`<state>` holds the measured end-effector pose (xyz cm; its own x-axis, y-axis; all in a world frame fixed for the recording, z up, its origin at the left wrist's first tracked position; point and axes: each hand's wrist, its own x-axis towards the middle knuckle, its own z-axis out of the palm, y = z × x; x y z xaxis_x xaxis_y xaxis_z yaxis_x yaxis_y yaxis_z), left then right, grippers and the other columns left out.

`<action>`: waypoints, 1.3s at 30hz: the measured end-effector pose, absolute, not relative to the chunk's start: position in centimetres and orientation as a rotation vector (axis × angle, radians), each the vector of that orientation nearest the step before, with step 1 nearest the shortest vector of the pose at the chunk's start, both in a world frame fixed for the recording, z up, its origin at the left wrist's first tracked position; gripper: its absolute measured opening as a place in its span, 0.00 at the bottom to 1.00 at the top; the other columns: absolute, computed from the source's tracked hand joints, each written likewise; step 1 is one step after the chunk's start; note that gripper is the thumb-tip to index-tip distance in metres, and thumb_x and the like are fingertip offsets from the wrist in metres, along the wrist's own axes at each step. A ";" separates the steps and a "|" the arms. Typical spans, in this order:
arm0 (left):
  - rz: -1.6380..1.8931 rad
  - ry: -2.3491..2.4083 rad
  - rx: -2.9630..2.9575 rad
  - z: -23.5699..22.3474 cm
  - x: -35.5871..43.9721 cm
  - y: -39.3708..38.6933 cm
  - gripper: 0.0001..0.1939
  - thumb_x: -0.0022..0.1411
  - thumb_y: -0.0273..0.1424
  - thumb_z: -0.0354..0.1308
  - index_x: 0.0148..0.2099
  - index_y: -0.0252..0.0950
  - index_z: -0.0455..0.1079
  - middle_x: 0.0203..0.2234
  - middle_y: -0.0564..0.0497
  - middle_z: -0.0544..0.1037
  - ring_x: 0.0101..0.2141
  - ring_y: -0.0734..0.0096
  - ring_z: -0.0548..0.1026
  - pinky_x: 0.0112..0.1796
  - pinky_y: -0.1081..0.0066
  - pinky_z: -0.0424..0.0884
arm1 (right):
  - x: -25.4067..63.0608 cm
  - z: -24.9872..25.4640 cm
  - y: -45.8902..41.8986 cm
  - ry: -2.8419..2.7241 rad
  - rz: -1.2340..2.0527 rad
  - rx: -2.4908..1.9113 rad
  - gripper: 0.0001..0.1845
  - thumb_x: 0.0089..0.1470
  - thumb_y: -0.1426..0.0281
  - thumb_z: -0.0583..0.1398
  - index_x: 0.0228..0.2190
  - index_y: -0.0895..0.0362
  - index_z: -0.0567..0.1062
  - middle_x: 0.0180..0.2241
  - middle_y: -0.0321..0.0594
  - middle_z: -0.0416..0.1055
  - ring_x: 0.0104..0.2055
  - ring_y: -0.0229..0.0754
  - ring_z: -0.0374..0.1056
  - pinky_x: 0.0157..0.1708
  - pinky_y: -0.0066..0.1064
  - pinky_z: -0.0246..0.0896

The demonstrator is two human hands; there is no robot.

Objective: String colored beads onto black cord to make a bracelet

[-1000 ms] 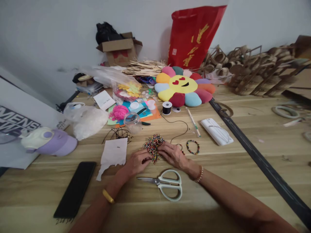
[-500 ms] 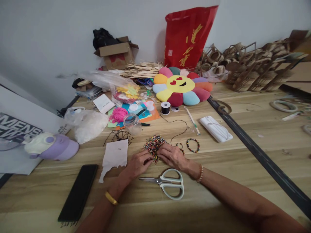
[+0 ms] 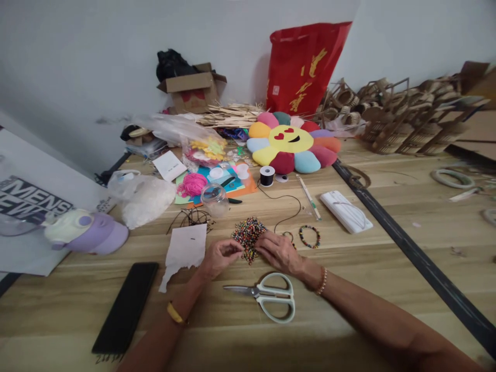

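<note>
A heap of small multicoloured beads lies on the wooden table. My left hand rests at the heap's near left edge, its fingertips pinched together on something too small to make out. My right hand lies at the heap's right edge, fingers curled down onto the beads. A thin black cord runs from a black spool down toward my right hand. A finished bead bracelet lies just right of that hand. White-handled scissors lie shut below both hands.
A torn white paper and a black phone lie to the left. Behind are a clear jar, pink yarn, a plastic bag, a purple cap, a flower cushion, a red bag, a white flat pack.
My left hand has pulled back slightly from the bead heap and now pinches its fingertips together. My right hand stays on the beads. The view shifted a little.
</note>
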<state>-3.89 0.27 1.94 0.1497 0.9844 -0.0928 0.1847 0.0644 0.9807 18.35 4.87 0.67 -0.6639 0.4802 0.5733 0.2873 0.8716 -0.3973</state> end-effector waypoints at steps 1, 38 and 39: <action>0.949 1.240 1.315 1.8 -4.0 0.3 0.09 0.47 0.32 0.67 0.31 0.31 0.75 0.24 0.50 0.77 0.25 0.74 0.73 0.30 0.76 0.68 | 18.4 0.7 4.9 -2.347 0.339 -0.538 0.09 0.65 0.71 0.51 0.35 0.58 0.71 0.33 0.43 0.73 0.34 0.39 0.68 0.31 0.28 0.61; 0.869 1.105 1.282 1.4 -4.1 0.8 0.14 0.48 0.36 0.69 0.31 0.31 0.74 0.26 0.50 0.76 0.29 0.72 0.73 0.33 0.72 0.69 | 18.0 0.3 4.2 -2.482 0.371 -0.430 0.10 0.65 0.73 0.49 0.34 0.58 0.68 0.32 0.43 0.67 0.32 0.40 0.63 0.30 0.29 0.59; 0.866 1.105 1.286 1.4 -4.1 0.8 0.14 0.48 0.37 0.69 0.31 0.31 0.74 0.26 0.50 0.76 0.29 0.72 0.73 0.33 0.72 0.69 | 18.0 0.3 4.2 -2.478 0.372 -0.428 0.10 0.65 0.73 0.49 0.34 0.58 0.68 0.32 0.43 0.67 0.33 0.40 0.63 0.30 0.29 0.59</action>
